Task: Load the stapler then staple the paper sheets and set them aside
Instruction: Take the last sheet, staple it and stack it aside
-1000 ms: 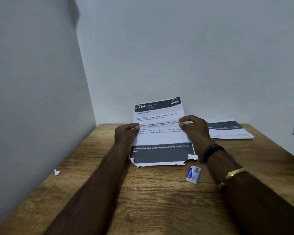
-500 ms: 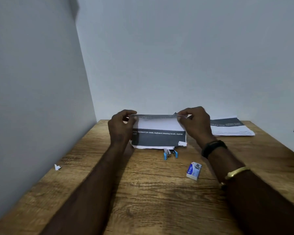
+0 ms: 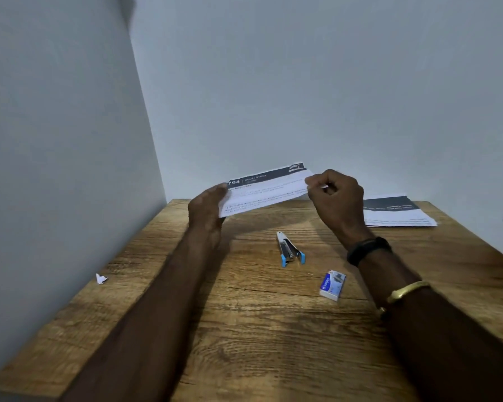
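two hands (image 3: 206, 207) (image 3: 336, 195) hold one sheet (image 3: 266, 190); one stapler (image 3: 288, 249).

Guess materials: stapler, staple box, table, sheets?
Stapler: shiny grey metal body; blue end caps look plastic.
Staple box: likely printed card, matt, sharp folded edges.
Table: matt wood grain; solid or laminate, cannot tell.
Sheets: thin printed paper, bowing in the air.

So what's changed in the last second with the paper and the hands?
Both hands, left hand and right hand, lifted the paper sheets off the table and tipped them flatter, uncovering the stapler they had hidden. Each hand still grips its side of the sheets. The staple box, the paper scrap and the far stack stayed put.
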Tool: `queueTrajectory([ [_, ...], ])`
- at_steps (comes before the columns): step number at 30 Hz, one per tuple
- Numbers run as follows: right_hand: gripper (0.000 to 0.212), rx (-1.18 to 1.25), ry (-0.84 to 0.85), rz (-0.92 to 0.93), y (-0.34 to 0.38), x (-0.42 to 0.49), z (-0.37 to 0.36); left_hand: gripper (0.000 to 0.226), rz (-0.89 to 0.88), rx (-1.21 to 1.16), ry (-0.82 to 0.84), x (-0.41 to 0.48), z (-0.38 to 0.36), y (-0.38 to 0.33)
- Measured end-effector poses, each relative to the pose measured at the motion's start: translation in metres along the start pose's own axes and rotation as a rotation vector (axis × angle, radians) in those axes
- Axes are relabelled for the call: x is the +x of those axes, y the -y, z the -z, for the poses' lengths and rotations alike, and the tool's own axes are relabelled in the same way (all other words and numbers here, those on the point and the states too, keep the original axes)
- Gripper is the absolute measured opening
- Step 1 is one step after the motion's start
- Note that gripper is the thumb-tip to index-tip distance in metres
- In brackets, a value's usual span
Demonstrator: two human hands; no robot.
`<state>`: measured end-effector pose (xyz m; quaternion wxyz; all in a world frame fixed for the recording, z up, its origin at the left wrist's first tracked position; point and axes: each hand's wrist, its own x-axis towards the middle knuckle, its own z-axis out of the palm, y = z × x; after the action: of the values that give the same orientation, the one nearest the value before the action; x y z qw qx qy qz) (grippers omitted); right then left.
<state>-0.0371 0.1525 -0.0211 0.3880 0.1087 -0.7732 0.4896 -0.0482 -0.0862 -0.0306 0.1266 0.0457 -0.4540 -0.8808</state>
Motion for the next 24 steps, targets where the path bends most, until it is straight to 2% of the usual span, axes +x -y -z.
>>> queueTrajectory([
  [2, 0.014, -0.023, 0.053, -0.057, -0.002, 0.000, 0.000, 0.033, 0.105, 0.006, 0.054, -0.002, 0.005, 0.004],
  [3, 0.016, -0.038, 0.095, -0.098, -0.003, -0.001, 0.001, 0.038, 0.101, 0.064, 0.058, 0.000, 0.007, 0.008],
  [6, 0.023, -0.177, 0.304, -0.183, -0.004, -0.005, 0.002, 0.052, -0.008, 0.298, 0.027, 0.008, 0.012, 0.018],
  [9, 0.020, -0.443, 0.521, -0.213, 0.003, -0.010, -0.001, 0.059, -0.097, 0.453, 0.013, 0.012, 0.014, 0.024],
  [11, 0.014, -0.580, 0.508, -0.220, 0.012, -0.010, -0.002, 0.063, -0.147, 0.514, 0.002, 0.014, 0.016, 0.025],
  [13, 0.013, -0.610, 0.500, -0.221, 0.020, -0.007, -0.003, 0.064, -0.171, 0.551, -0.013, 0.015, 0.016, 0.026],
  [15, 0.029, -0.620, 0.623, -0.276, 0.027, -0.004, -0.004, 0.065, -0.183, 0.588, -0.022, 0.013, 0.016, 0.026],
  [17, 0.055, -0.678, 0.806, -0.330, 0.031, -0.008, -0.008, 0.064, -0.198, 0.633, -0.019, 0.011, 0.015, 0.026],
  [19, 0.068, -0.753, 0.919, -0.342, 0.033, -0.013, -0.012, 0.065, -0.208, 0.649, -0.015, 0.010, 0.014, 0.027],
  [24, 0.048, -0.739, 0.989, -0.350, 0.031, -0.014, -0.016, 0.065, -0.220, 0.664, -0.001, 0.008, 0.014, 0.028],
])
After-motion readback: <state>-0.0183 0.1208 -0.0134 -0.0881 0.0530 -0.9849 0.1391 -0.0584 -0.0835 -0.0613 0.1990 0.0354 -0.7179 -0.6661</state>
